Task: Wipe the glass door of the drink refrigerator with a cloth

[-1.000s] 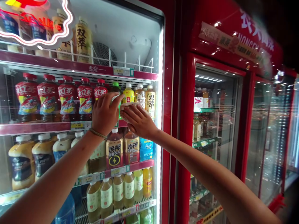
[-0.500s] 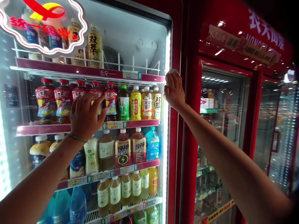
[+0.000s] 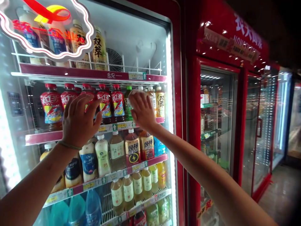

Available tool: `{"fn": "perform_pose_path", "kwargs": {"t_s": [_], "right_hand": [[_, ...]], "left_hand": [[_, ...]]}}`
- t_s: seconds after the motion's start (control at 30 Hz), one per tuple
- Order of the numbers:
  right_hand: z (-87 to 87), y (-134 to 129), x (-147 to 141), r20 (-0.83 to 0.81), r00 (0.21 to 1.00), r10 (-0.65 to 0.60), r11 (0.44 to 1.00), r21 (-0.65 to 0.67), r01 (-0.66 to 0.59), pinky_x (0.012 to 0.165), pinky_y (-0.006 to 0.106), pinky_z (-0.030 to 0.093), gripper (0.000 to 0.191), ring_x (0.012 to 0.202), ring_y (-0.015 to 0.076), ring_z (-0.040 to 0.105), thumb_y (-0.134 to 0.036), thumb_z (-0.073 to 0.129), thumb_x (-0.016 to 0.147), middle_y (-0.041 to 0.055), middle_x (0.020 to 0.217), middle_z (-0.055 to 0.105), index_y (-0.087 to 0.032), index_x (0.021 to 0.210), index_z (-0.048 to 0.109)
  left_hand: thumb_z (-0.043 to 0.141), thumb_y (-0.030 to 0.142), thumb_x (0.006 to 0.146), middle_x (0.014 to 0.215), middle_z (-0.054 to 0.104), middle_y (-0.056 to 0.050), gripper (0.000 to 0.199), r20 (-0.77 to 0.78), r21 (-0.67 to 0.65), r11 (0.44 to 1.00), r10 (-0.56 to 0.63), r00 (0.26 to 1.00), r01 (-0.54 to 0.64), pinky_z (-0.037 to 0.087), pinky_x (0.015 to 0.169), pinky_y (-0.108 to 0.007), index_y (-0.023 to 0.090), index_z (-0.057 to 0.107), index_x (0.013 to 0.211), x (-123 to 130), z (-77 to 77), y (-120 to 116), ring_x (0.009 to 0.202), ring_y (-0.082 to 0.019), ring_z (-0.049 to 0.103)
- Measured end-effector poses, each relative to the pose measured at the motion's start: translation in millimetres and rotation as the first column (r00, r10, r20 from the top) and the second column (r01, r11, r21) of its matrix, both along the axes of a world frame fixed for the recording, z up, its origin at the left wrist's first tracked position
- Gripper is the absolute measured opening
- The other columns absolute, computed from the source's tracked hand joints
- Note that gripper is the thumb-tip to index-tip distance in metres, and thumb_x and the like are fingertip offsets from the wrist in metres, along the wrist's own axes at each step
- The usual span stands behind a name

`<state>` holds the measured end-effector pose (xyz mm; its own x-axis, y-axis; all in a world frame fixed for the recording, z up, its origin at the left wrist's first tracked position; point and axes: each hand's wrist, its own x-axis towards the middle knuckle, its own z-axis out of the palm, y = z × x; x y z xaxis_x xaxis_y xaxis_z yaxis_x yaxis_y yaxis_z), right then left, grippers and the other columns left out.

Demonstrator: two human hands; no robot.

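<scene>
Right hand shifted leftward, flat over pale, mostly covered cloth, left hand spread

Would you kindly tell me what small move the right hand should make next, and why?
I would probably slide the right hand a little toward the red door frame: it appears to rest flat against the glass door, with something pale, perhaps a cloth, showing at its fingertips, and more glass lies between it and that frame.
</scene>
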<state>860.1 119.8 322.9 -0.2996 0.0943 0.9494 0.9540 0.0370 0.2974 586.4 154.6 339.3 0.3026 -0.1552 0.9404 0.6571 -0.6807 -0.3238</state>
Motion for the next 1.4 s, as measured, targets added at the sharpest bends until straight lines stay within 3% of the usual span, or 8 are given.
{"fn": "perform_pose_path", "kwargs": {"t_s": [0.2, 0.3, 0.57, 0.83, 0.97, 1.1, 1.27, 1.4], "right_hand": [[-40.0, -14, -30, 0.389, 0.920, -0.038, 0.977, -0.178, 0.115, 0.136, 0.055, 0.018, 0.060, 0.159, 0.0282, 0.033, -0.037, 0.040, 0.107, -0.0018, 0.168, 0.045, -0.031, 0.166, 0.032], [-0.7, -15, 2, 0.475, 0.880, -0.011, 0.973, -0.196, 0.118, 0.135, 0.051, 0.023, 0.054, 0.158, 0.0237, 0.035, -0.035, 0.039, 0.106, -0.0048, 0.164, 0.049, -0.034, 0.160, 0.043], [105.9, 2, 80, -0.297, 0.954, 0.049, 0.986, 0.166, 0.001, 0.127, 0.065, 0.028, 0.064, 0.160, 0.0363, 0.028, -0.035, 0.031, 0.101, 0.0153, 0.168, 0.042, -0.013, 0.159, 0.044], [-8.6, 18, -78, 0.120, 0.985, 0.128, 0.991, -0.051, -0.122, 0.132, 0.067, 0.023, 0.071, 0.160, 0.0365, 0.029, -0.035, 0.042, 0.104, 0.0046, 0.170, 0.039, -0.032, 0.171, 0.016], [-52.1, 10, -100, 0.416, 0.888, 0.196, 0.966, -0.240, -0.101, 0.134, 0.058, 0.026, 0.068, 0.158, 0.0308, 0.035, -0.035, 0.046, 0.105, 0.0021, 0.169, 0.042, -0.030, 0.169, 0.024], [0.1, 3, -69, 0.436, 0.884, 0.168, 0.959, -0.280, -0.045, 0.134, 0.056, 0.026, 0.061, 0.158, 0.0280, 0.036, -0.037, 0.043, 0.105, -0.0027, 0.169, 0.043, -0.035, 0.166, 0.033], [98.6, 10, -36, -0.020, 0.998, 0.065, 0.998, 0.007, -0.064, 0.131, 0.069, 0.021, 0.064, 0.162, 0.0361, 0.023, -0.039, 0.032, 0.106, 0.0020, 0.172, 0.036, -0.030, 0.169, 0.026], [92.2, 24, -73, -0.073, 0.992, 0.103, 0.993, 0.064, -0.099, 0.131, 0.072, 0.018, 0.066, 0.162, 0.0392, 0.020, -0.039, 0.032, 0.106, 0.0052, 0.173, 0.034, -0.027, 0.170, 0.024]], "left_hand": [[0.054, 0.036, 0.100, 0.155, 0.054, -0.001, 0.046, 0.027, -0.013, 0.999, -0.035, 0.999, 0.035, 0.019, 0.136, -0.059, 0.029, 0.059, 0.145, -17, -8.5, 3, 0.153, -0.037, 0.040], [0.057, 0.032, 0.098, 0.150, 0.057, -0.004, 0.048, 0.009, 0.008, 1.000, -0.008, 1.000, 0.008, 0.025, 0.133, -0.062, 0.033, 0.058, 0.146, -29, -16.0, 9, 0.151, -0.037, 0.043], [0.063, 0.026, 0.096, 0.146, 0.059, -0.012, 0.063, -0.007, 0.085, 0.985, 0.153, 0.988, -0.151, 0.030, 0.128, -0.063, 0.038, 0.046, 0.155, -82, -26.5, 22, 0.148, -0.036, 0.047], [0.064, 0.023, 0.095, 0.148, 0.058, -0.013, 0.065, 0.034, 0.111, 0.978, 0.176, 0.984, -0.179, 0.028, 0.129, -0.064, 0.035, 0.047, 0.156, -84, -30.4, 32, 0.149, -0.036, 0.046], [0.061, 0.025, 0.096, 0.151, 0.057, -0.013, 0.061, 0.024, 0.098, 0.980, 0.170, 0.985, -0.171, 0.025, 0.130, -0.063, 0.034, 0.048, 0.156, -85, -32.3, 34, 0.151, -0.035, 0.045], [0.059, 0.026, 0.098, 0.152, 0.057, -0.011, 0.060, 0.027, 0.094, 0.982, 0.159, 0.987, -0.161, 0.026, 0.129, -0.062, 0.034, 0.046, 0.156, -87, -33.3, 36, 0.152, -0.034, 0.044], [0.058, 0.026, 0.099, 0.151, 0.058, -0.011, 0.061, 0.031, 0.114, 0.979, 0.164, 0.986, -0.166, 0.028, 0.129, -0.062, 0.035, 0.044, 0.157, -86, -34.2, 36, 0.151, -0.033, 0.045], [0.056, 0.026, 0.100, 0.150, 0.059, -0.011, 0.059, 0.023, 0.114, 0.979, 0.168, 0.985, -0.170, 0.028, 0.129, -0.062, 0.034, 0.044, 0.157, -87, -35.4, 37, 0.150, -0.032, 0.046]]}}
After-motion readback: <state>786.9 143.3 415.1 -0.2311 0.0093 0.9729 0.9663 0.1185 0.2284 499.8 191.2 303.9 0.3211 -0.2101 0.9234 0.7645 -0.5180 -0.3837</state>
